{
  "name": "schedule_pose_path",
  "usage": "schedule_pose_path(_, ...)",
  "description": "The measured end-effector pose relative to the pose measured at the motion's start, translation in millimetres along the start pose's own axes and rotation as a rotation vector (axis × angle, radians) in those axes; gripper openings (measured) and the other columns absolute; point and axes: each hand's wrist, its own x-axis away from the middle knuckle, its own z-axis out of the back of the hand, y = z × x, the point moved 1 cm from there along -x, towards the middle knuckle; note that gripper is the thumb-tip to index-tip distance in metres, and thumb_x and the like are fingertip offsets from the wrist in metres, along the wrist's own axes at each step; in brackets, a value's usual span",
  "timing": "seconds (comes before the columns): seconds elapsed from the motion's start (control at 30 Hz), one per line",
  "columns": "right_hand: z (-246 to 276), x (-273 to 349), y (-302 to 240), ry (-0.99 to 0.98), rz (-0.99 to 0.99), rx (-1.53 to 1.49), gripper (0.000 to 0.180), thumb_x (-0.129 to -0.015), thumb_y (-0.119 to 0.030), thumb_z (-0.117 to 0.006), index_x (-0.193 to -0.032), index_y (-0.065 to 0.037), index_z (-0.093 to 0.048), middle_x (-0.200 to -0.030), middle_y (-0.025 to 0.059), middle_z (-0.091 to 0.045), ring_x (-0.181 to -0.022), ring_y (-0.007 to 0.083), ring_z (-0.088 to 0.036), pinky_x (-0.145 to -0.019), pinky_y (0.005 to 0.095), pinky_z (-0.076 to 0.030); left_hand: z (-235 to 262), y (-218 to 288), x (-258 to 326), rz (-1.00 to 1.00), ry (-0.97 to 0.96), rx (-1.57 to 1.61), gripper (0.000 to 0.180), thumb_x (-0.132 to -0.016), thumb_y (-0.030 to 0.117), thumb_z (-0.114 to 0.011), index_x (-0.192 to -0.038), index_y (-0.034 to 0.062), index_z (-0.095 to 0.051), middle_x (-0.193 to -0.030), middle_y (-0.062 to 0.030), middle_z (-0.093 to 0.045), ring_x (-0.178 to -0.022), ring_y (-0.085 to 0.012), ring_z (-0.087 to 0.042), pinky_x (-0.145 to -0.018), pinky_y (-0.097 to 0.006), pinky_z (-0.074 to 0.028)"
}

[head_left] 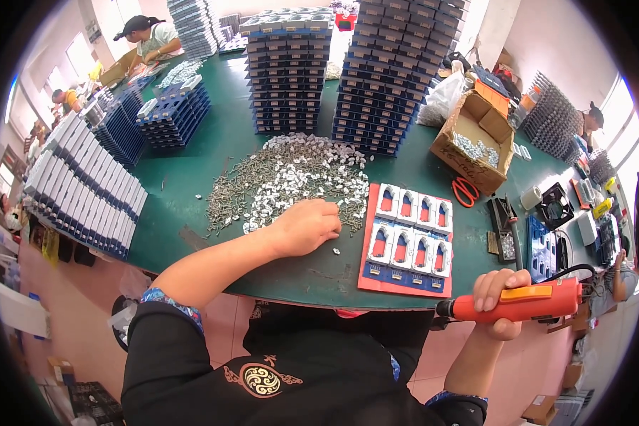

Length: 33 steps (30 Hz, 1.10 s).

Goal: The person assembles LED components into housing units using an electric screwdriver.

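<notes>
My left hand [307, 228] is at the near edge of a heap of small screws [233, 190] and white plastic pieces [291, 176]. Its fingers are curled together, hiding whatever they may hold. A single white piece [336, 250] lies just below it. In my right hand [495, 298] is a red electric screwdriver [543, 301] with an orange lever, held level past the table's front edge, its dark tip pointing left. Between the hands, a blue tray [405, 278] carries two rows of white oval-windowed housings [402, 248]. Under it lies a red board [370, 282].
Tall stacks of filled blue trays [287, 85] rise behind the heap, with another leaning stack [85, 184] at left. Red-handled scissors [465, 192], a cardboard box [468, 153] and a dark narrow holder [503, 231] sit at right. Another person [153, 42] works at far left.
</notes>
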Motion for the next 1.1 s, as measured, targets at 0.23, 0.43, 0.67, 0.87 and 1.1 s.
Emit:
schedule_pose_path(0.23,0,-1,1,-0.02,-0.001,0.0,0.059,-0.066,-0.015,-0.082,-0.115,-0.003,-0.051,-0.078,0.0077,-0.061,-0.066,0.0186,-0.06,-0.059,0.0283,-0.046,-4,15,13,-0.032,0.042,0.098,0.006,-0.08,0.012,-0.068,-0.084,0.008,-0.065,-0.084,-0.0075,-0.058,-0.085,-0.0299,-0.058,-0.074,-0.042,-0.048)
schedule_pose_path(0.43,0,-2,0,-0.034,-0.007,0.002,0.06,-0.066,-0.015,-0.082,-0.116,-0.003,-0.051,-0.078,0.0076,-0.061,-0.066,0.0186,-0.06,-0.059,0.0284,-0.046,-11,20,16,-0.062,0.11,-0.005,0.005,-0.078,0.011,-0.065,-0.08,0.0069,-0.063,-0.082,-0.0074,-0.056,-0.08,-0.0286,-0.058,-0.071,-0.041,-0.047)
schedule_pose_path(0.67,-1,0,0,-0.029,-0.001,0.008,0.059,-0.067,-0.015,-0.082,-0.116,-0.004,-0.051,-0.078,0.0074,-0.061,-0.066,0.0186,-0.06,-0.059,0.0282,-0.045,-6,28,21,-0.191,0.058,-0.128,0.005,-0.074,0.009,-0.061,-0.076,0.0069,-0.058,-0.08,-0.0058,-0.053,-0.079,-0.0257,-0.056,-0.07,-0.039,-0.047)
schedule_pose_path(0.87,0,1,2,-0.02,-0.003,-0.003,0.059,-0.067,-0.015,-0.082,-0.115,-0.004,-0.051,-0.079,0.0071,-0.061,-0.066,0.0182,-0.06,-0.06,0.0282,-0.045,-3,21,20,-0.175,-0.012,-0.062,0.011,-0.079,0.011,-0.067,-0.089,0.0066,-0.063,-0.087,-0.0054,-0.058,-0.083,-0.0266,-0.058,-0.071,-0.039,-0.047)
schedule_pose_path(1.1,2,1,-3,-0.024,-0.009,0.006,0.059,-0.066,-0.015,-0.082,-0.115,-0.004,-0.051,-0.079,0.007,-0.062,-0.067,0.0185,-0.061,-0.06,0.0285,-0.045,-5,14,9,-0.167,-0.03,0.029,0.005,-0.077,0.011,-0.065,-0.079,0.0085,-0.062,-0.079,-0.0063,-0.056,-0.081,-0.0283,-0.059,-0.069,-0.04,-0.048)
